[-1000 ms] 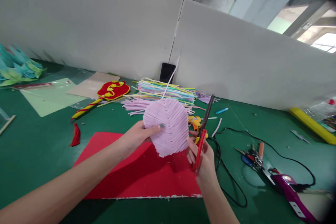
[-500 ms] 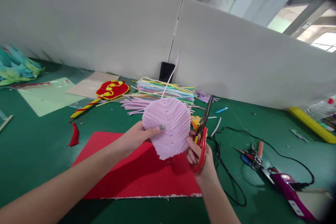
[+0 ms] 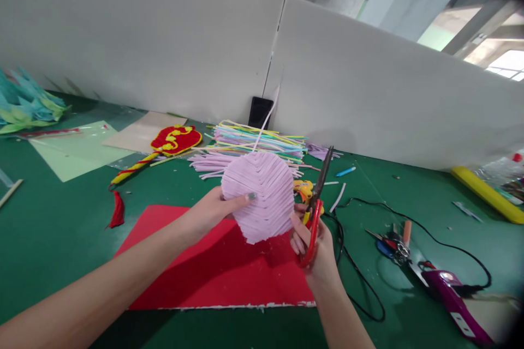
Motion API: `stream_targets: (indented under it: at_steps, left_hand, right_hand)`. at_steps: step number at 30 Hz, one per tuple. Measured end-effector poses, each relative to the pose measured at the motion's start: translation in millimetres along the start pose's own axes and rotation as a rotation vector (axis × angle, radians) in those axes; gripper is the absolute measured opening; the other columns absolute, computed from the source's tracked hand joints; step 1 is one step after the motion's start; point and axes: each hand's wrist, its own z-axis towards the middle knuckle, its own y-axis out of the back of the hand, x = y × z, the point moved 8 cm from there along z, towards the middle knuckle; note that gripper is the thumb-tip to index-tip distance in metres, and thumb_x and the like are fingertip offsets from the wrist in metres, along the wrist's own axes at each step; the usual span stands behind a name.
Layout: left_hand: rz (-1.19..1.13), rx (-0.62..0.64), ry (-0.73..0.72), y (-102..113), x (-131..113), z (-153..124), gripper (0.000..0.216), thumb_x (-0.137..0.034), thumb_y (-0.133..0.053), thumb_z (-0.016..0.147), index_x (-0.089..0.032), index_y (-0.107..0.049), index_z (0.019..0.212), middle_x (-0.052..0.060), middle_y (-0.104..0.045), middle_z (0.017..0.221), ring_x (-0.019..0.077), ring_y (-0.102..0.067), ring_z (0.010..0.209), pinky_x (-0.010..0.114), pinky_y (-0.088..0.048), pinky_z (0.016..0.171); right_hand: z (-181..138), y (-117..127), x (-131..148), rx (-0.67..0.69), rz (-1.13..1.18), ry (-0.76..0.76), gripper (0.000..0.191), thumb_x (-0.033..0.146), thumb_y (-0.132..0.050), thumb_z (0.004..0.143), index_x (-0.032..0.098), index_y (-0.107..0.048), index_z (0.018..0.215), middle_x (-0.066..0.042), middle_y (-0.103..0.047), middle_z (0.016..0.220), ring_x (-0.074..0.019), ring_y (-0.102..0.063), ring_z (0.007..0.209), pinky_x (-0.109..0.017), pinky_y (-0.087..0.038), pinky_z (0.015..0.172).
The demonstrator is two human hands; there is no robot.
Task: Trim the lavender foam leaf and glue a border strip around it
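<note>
Far left: a pile of blue and green paper leaves (image 3: 24, 103) lies at the back of the green desk (image 3: 61, 229).
Sheets: a pale green sheet (image 3: 73, 150) and a tan sheet (image 3: 143, 130) lie flat, side by side.
Fan: a red and yellow fan (image 3: 174, 142) lies on the desk with its striped stick to the left, and a red tassel (image 3: 117, 210) lies near the stick's end.
Mat: a red mat (image 3: 213, 267) lies flat under both hands.
Left hand (image 3: 208, 211): its grip pinches the pink leaf (image 3: 262, 196) at the left edge, thumb on the front. The other fingers are hidden behind the leaf.
Pink leaf: it is made of pink strips stuck side by side. It is held up in the air over the mat, between the two hands.
Strips: a heap of pink, yellow, green and blue strips (image 3: 254, 144) lies on the desk behind the leaf.
Right hand (image 3: 315, 251): its grip is closed around the red handles of the scissors (image 3: 317, 202).
Scissors: the blades point up and away, just beside the leaf's right edge. I cannot tell if they touch it.
Cord: a black cord (image 3: 360, 283) loops over the desk to the right of the hand.
Glue gun: a purple glue gun (image 3: 454, 297) lies at the far right, near some small tools (image 3: 395, 245).
Roll: a yellow roll (image 3: 487, 193) lies at the back right.
</note>
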Motion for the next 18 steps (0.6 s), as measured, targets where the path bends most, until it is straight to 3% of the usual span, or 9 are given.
stream_targets:
  at_steps: [18]
  left_hand:
    - [-0.002, -0.043, 0.089, -4.3, 2.9, -4.0, 0.039, -0.036, -0.074, 0.065, -0.013, -0.068, 0.096, 0.011, -0.071, 0.1, 0.0263, -0.063, 0.095, 0.034, -0.051, 0.079]
  right_hand:
    - [3.4, 5.5, -0.5, -0.053, -0.06, -0.001, 0.038, 0.03, -0.081, 0.057, 0.019, -0.063, 0.088, 0.005, -0.059, 0.071, 0.0015, -0.036, 0.035, -0.012, -0.027, 0.031]
